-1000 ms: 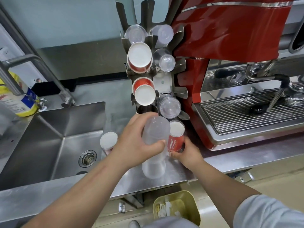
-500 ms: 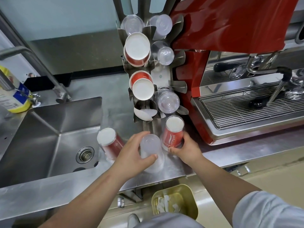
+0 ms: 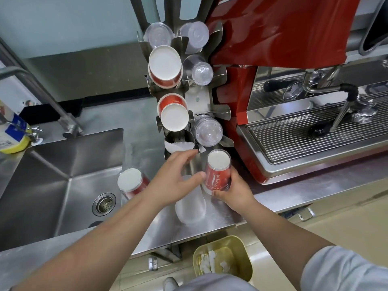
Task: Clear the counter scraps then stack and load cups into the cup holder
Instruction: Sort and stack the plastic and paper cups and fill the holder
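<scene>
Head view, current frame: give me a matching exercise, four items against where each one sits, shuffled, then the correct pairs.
Items
1. clear cup stack
2. red cup stack in the right hand
3. red cup stack by the sink
4. yellow bin

Places
A. on the floor below the counter edge
B. beside the espresso machine's base
C. under the left hand, near the counter's front edge
D. left of the left forearm

Pairs: 1-C, 2-B, 3-D, 4-A

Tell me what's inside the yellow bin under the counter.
The yellow bin on the floor holds white paper scraps along its left side. Its near end is hidden behind the person's clothing, so anything lying there cannot be seen.
</scene>
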Motion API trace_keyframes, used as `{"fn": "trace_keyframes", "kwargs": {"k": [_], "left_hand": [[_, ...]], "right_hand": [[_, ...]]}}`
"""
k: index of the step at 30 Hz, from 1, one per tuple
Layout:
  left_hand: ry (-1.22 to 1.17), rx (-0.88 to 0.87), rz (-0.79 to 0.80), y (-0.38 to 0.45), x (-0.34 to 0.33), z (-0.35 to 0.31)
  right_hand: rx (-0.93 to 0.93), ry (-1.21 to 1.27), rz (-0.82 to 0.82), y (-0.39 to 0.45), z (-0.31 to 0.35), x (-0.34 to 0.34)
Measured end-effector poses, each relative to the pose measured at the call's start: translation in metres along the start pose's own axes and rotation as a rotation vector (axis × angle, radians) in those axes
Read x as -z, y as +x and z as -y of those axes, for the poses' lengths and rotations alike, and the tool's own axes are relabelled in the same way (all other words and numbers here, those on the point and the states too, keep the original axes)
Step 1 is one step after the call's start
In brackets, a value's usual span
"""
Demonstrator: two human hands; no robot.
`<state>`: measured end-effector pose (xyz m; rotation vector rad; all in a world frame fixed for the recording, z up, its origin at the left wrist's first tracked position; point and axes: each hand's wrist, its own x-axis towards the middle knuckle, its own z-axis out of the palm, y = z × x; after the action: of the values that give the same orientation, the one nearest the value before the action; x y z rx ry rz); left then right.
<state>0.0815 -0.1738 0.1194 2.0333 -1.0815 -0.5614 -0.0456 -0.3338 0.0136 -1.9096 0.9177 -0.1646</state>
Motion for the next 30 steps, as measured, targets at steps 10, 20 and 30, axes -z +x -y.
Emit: {"fn": "trace_keyframes", "kwargs": {"k": [10,20,30], "left_hand": [[0.232,-0.032,0.272,0.073,-0.018,-0.022],[0.169,-0.035,0.228,0.076,-0.016,-0.022],[0.073,-0.131,0.05,0.05,0.006,-0.035]], "right_hand": [[0.035,0.04,-0.021,-0.003,-0.003,0.003],[0.044,0.05,-0.085,-0.004,0.004,0.004],[0.204,0.117,-0.173,-0.02,0.044,0.024]]}}
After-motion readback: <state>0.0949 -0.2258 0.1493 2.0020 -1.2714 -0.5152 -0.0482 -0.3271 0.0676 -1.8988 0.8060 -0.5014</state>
